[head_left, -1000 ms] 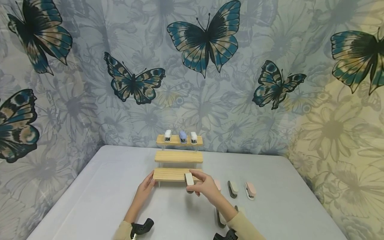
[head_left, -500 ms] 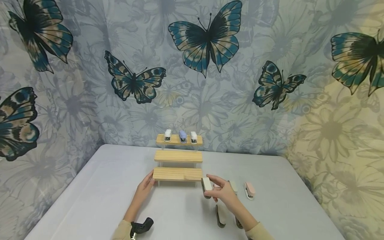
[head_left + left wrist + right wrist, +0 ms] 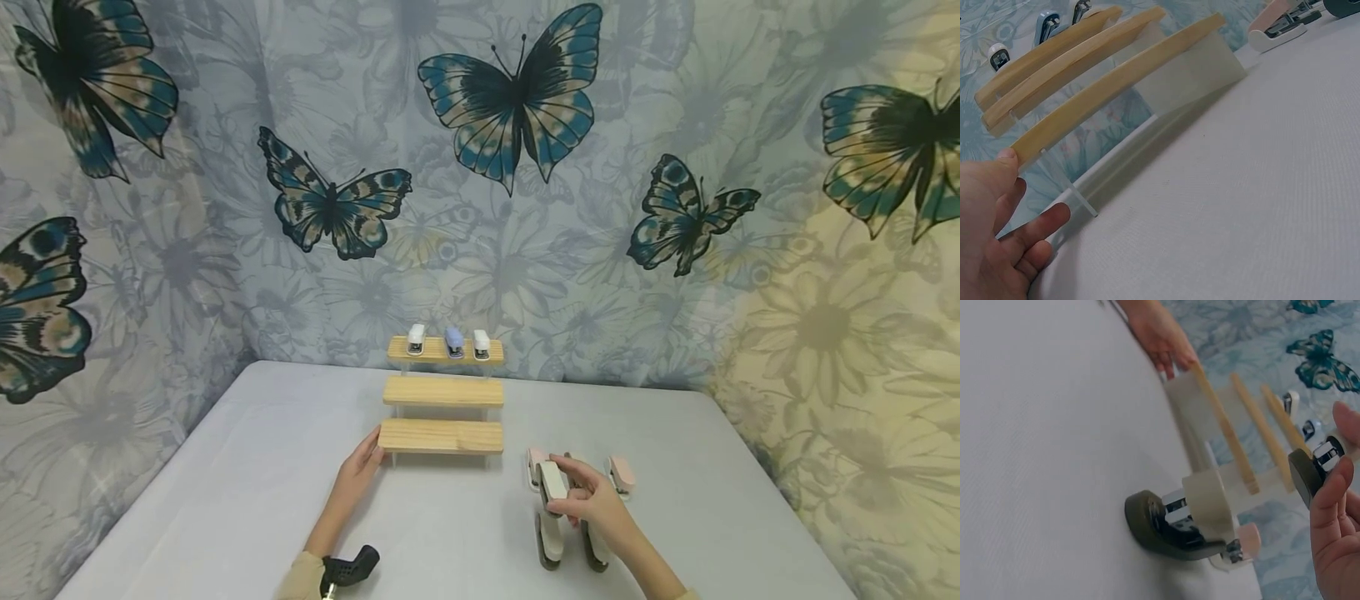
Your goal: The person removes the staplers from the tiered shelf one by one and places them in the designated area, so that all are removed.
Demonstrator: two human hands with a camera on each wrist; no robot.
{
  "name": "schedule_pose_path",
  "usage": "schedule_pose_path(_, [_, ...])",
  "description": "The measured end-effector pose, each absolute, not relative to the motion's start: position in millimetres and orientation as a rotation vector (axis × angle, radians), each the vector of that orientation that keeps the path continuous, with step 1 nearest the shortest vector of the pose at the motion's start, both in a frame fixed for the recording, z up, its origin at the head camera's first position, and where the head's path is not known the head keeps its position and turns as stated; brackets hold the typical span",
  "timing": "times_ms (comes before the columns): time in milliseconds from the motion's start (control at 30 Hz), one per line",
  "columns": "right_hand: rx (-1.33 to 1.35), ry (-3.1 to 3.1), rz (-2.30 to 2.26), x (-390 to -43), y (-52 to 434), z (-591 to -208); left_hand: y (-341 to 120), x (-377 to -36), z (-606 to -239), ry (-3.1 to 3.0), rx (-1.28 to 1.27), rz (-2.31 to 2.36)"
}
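A three-tier wooden stand (image 3: 441,436) sits at the middle of the table. Its top shelf carries a white stapler (image 3: 416,339), a blue stapler (image 3: 453,342) and another white stapler (image 3: 481,343); the two lower shelves are bare. My left hand (image 3: 372,446) rests with relaxed fingers against the left end of the bottom shelf (image 3: 1110,81), thumb (image 3: 1009,156) touching the wood. To the right of the stand, my right hand (image 3: 558,492) grips a cream stapler (image 3: 552,482) with a dark base (image 3: 1307,475), just above the table.
A pink stapler (image 3: 622,475) and another pink one (image 3: 534,465) lie right of the stand. Two cream staplers with dark bases (image 3: 547,542) (image 3: 596,546) lie nearer me; one shows close up (image 3: 1191,512). A butterfly curtain (image 3: 517,92) hangs behind the grey table (image 3: 225,500).
My right hand has carried the cream stapler from the front of the bottom shelf to the right and toward me, down among the staplers on the table. The left hand has stayed at the stand.
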State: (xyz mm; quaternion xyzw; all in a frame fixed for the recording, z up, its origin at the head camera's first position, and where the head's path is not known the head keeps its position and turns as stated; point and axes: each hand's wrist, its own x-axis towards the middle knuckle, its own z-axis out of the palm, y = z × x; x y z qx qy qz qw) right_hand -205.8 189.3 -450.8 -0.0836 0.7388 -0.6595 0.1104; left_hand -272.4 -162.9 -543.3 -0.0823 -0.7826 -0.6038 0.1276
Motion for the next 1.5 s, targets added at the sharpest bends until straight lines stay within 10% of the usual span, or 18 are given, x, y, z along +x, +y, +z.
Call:
schedule_pose_path(600, [-0.272, 2.253, -2.001, -219.9, 242.0, -526.1, -161.1, -271.6, -543.6, -2.255, -0.227, -1.802])
schedule_pose_path(1500, [0.284, 2.268, -2.007, -173.9, 263.3, -480.1, -163.7, -271.9, -541.5, -2.258, -0.259, -1.816])
